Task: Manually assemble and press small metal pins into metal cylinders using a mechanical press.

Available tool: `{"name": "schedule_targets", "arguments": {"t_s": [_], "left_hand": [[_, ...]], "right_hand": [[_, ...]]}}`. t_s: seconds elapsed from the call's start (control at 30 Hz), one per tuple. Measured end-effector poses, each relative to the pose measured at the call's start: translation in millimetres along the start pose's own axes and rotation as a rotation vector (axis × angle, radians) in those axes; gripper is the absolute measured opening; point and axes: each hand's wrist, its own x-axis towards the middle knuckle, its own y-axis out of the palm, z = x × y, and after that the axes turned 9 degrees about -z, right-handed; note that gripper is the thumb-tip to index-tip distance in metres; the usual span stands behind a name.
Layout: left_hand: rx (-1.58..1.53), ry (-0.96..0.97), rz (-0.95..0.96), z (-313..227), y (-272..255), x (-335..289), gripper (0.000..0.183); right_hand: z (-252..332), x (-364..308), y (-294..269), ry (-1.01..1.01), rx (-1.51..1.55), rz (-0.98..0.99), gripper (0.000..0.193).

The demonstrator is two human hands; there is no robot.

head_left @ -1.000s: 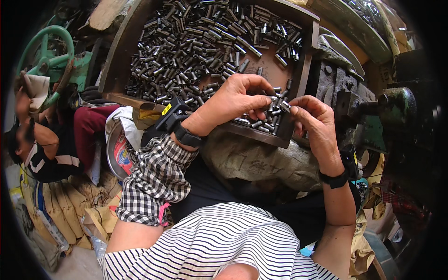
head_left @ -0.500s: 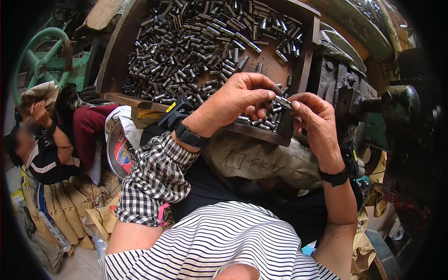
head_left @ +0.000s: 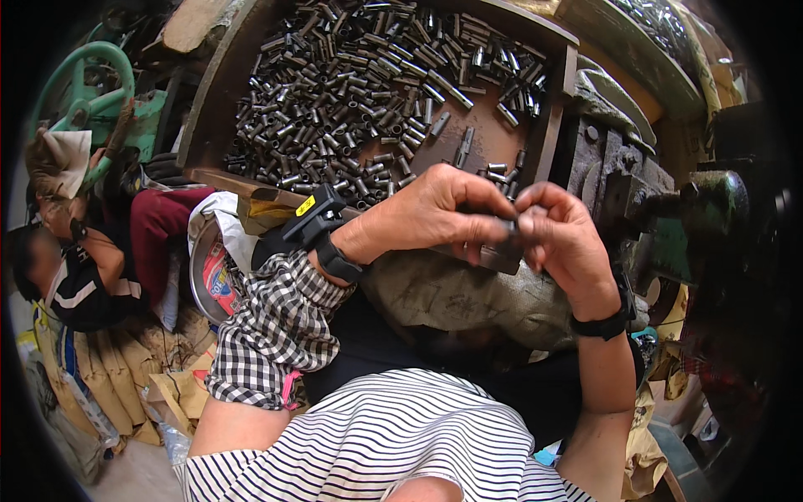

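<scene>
My left hand (head_left: pixel 443 209) and my right hand (head_left: pixel 567 243) meet just over the near right corner of a wooden tray (head_left: pixel 559 117). Both hands are closed, thumbs and fingers pinched together. A small dark metal piece (head_left: pixel 512 227) sits between the fingertips, mostly hidden and smeared by motion. Short metal tubes (head_left: pixel 326 121) lie heaped in the tray, mainly to the left and at the back. A few more tubes (head_left: pixel 500 173) rest behind my fingers. One longer metal pin (head_left: pixel 464 147) lies apart from the heap on the tray's floor.
A dark, greasy machine (head_left: pixel 623 167) stands close at the right. Grey sacking (head_left: pixel 468 293) hangs below the tray's near edge. At the left are a green handwheel (head_left: pixel 84 113), a metal basin (head_left: pixel 202 276) and another person (head_left: pixel 92 259) handling brown cloth-like material.
Both my hands have come lower, nearer to me, and closer together, their fingertips now blurred round the metal piece. At the left, the other person's hands and brown material have shifted.
</scene>
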Motion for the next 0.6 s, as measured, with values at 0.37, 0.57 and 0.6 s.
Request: {"name": "schedule_targets", "arguments": {"t_s": [0.37,0.57,0.6], "left_hand": [[0.095,0.035,0.059,5.6,-26.9,-16.2,0.041],[-0.350,-0.012,-0.489,1.7,-56.1,-19.9,0.024],[-0.354,-0.012,-0.492,0.9,-56.8,-20.6,0.024]], "right_hand": [[-4.8,16.7,33.9,-0.106,-0.242,-0.004,0.039],[0.3,79.0,40.8,-1.118,-1.659,-0.214,0.024],[-2.2,86.9,41.1,-1.120,-1.727,-0.160,0.024]]}}
